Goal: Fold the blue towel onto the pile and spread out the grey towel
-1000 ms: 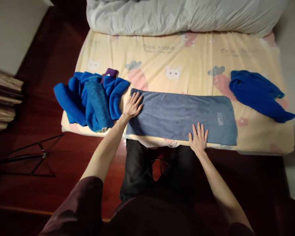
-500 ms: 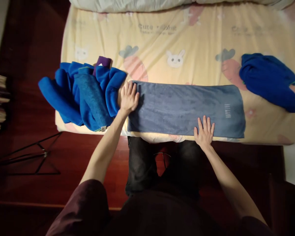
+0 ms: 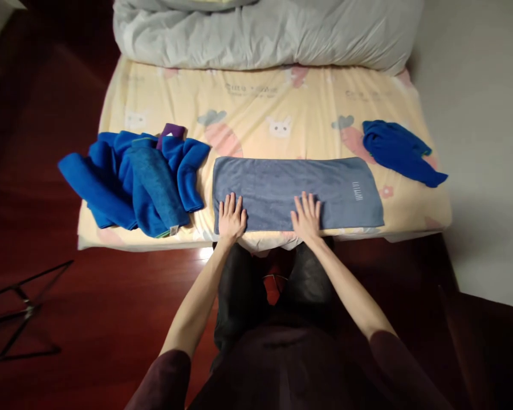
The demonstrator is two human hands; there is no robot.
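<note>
A grey-blue towel (image 3: 265, 182) lies as a long flat strip along the front edge of the bed, with pale lettering near its right end. My left hand (image 3: 232, 219) rests flat on the towel's near left corner, fingers stretched out. Farther right, my right hand (image 3: 306, 216) lies palm down on the near middle of the towel, fingers spread. Neither hand grips the cloth. Left of the towel sits a heap of bright blue towels (image 3: 115, 176), with a purple cloth (image 3: 173, 131) behind it.
A crumpled blue cloth (image 3: 399, 151) lies on the right of the yellow bed sheet (image 3: 256, 125). A grey quilt (image 3: 265, 34) is bunched along the far side. Thin black metal legs (image 3: 28, 310) stand on the red-brown floor at left. A pale wall (image 3: 487, 142) borders the right.
My left hand has slid from the towel's far left edge to its near left corner. My right hand has shifted left along the near edge. The view has tilted up, showing more quilt.
</note>
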